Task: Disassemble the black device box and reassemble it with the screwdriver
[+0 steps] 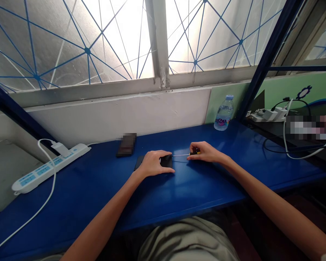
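Observation:
A flat black rectangular object (166,161) lies on the blue desk, its exact kind not clear. My left hand (153,163) grips it from above, thumb along the near edge and fingers along the far edge, covering its middle. In my right hand (203,152) is a screwdriver (195,153) with a black and yellow handle. Its thin metal shaft lies nearly level and points left, the tip at the right end of the black object. Whether the tip sits in a screw is too small to tell.
A dark phone-like slab (127,145), partly blurred, lies behind my left hand. On the left is a white power strip (51,168) with a plugged-in charger and cable. A water bottle (224,113) stands at the back right. Cables and another power strip (270,115) are further right.

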The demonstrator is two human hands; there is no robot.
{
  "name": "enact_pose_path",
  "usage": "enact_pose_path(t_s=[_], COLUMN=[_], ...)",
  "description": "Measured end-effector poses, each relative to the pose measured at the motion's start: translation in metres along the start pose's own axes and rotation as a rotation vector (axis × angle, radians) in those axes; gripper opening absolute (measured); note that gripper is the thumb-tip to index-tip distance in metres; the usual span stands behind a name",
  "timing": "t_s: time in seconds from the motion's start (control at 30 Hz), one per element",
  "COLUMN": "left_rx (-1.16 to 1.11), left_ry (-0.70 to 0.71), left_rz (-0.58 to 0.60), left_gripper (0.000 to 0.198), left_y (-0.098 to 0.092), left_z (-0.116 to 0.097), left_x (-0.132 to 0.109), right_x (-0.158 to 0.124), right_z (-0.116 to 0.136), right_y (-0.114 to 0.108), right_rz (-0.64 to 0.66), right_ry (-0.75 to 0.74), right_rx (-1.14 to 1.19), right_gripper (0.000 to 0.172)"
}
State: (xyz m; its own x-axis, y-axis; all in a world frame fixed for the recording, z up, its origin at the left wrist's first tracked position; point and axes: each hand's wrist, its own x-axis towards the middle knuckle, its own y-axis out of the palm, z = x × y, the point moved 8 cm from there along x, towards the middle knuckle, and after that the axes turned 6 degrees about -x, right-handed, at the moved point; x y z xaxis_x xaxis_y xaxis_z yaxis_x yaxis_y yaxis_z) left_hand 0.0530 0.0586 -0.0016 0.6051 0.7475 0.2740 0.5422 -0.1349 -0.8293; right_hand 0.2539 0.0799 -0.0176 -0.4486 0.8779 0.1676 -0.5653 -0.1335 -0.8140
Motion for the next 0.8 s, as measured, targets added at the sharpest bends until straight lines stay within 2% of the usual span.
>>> enact_pose_path(t_s=[0.1,0.23,0.4,0.63,0.8], left_rx=[0.009,0.014,0.028,0.038,0.046], left_ry=[-0.004,-0.005,-0.006,0.003,0.009], left_rz=[0.001,0.016,0.024,0.017,0.016], left_gripper=[0.068,0.072,0.073,0.073,0.072], left_y=[0.0000,0.0004,0.0006,0.0002,-0.0005], left_z=[0.0002,-0.0006,-0.0008,-0.0006,-0.0017], left_x=[0.0001,0.0001,0.0000,-0.0004,-0.0006], right_x=[-0.0012,-0.0023,-0.0020,-0.0049,-0.0013], right_z=[0.0031,0.0037,0.0029,0.0001,0.0015], right_y=[0.0014,0.0025,-0.0006,0.0062,0.0002], right_rz=[0.018,0.046,0.019,0.118,0.030], right_ry=[0.000,0.024,0.011,0.045,-0.011], right_rx=[-0.053,-0.114,-0.196,0.013,-0.008], right_gripper=[0.043,0.052,0.046,0.040,0.040])
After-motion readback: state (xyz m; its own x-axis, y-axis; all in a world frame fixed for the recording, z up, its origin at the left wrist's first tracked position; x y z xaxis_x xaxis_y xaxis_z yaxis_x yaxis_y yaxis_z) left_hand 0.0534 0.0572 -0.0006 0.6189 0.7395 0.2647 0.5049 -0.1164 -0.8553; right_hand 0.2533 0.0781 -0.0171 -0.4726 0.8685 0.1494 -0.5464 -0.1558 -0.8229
